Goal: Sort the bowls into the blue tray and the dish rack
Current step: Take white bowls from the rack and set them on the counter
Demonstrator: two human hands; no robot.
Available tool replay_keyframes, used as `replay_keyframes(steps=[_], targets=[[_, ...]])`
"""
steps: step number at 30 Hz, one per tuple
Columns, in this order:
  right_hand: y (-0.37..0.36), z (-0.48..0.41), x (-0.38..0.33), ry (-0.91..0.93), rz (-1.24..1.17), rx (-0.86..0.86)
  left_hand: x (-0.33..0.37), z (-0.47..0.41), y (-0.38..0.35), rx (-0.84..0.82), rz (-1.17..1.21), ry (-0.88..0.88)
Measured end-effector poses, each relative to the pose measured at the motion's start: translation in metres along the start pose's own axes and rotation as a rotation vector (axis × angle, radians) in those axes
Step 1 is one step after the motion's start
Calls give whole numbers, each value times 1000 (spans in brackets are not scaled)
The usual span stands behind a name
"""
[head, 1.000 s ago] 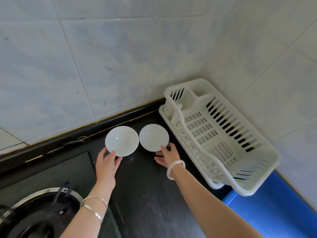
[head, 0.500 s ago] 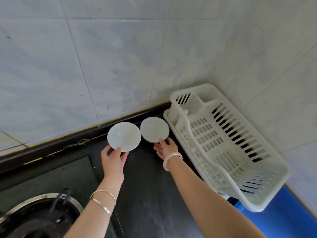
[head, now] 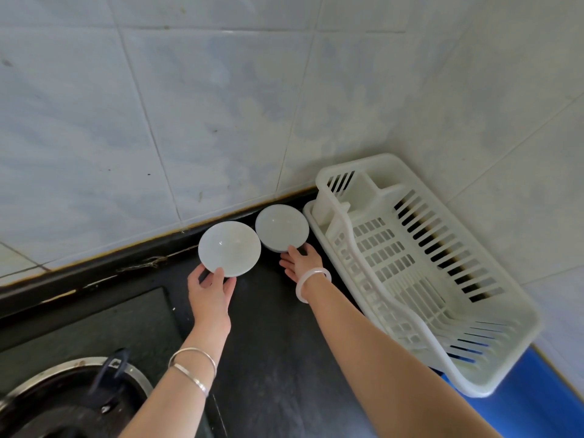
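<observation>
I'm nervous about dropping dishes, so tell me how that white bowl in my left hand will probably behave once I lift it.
The bowl looks like glossy, rigid glass or ceramic, so probably fragile and slippery. The left hand pinches only its near rim, so it may tilt.

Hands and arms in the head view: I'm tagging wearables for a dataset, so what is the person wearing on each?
Both forearms are bare, no sleeves visible. The left hand has two thin silver bangles at the wrist. The right hand has one thick, pale, translucent bangle. No gloves, rings or watch are visible.
</observation>
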State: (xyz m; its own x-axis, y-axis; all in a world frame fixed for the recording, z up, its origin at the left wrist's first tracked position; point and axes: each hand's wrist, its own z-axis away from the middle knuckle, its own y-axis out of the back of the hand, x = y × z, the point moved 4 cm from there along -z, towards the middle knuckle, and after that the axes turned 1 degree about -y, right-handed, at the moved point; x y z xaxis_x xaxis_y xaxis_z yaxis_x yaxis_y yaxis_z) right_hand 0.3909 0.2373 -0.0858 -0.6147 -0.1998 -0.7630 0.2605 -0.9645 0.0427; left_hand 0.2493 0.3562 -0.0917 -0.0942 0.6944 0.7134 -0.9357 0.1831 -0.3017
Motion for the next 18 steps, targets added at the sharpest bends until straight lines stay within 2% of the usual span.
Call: replay_keyframes(steps=[6,11,18], targets=[[5,9,-1,-15,132,-25,2,7,4,-1,-90,-92],[24,35,2,75,302,6,1,29,16,-78,-347,-194],[88,126,24,158,365,-45,-26,114,23,-427,-863,-335]])
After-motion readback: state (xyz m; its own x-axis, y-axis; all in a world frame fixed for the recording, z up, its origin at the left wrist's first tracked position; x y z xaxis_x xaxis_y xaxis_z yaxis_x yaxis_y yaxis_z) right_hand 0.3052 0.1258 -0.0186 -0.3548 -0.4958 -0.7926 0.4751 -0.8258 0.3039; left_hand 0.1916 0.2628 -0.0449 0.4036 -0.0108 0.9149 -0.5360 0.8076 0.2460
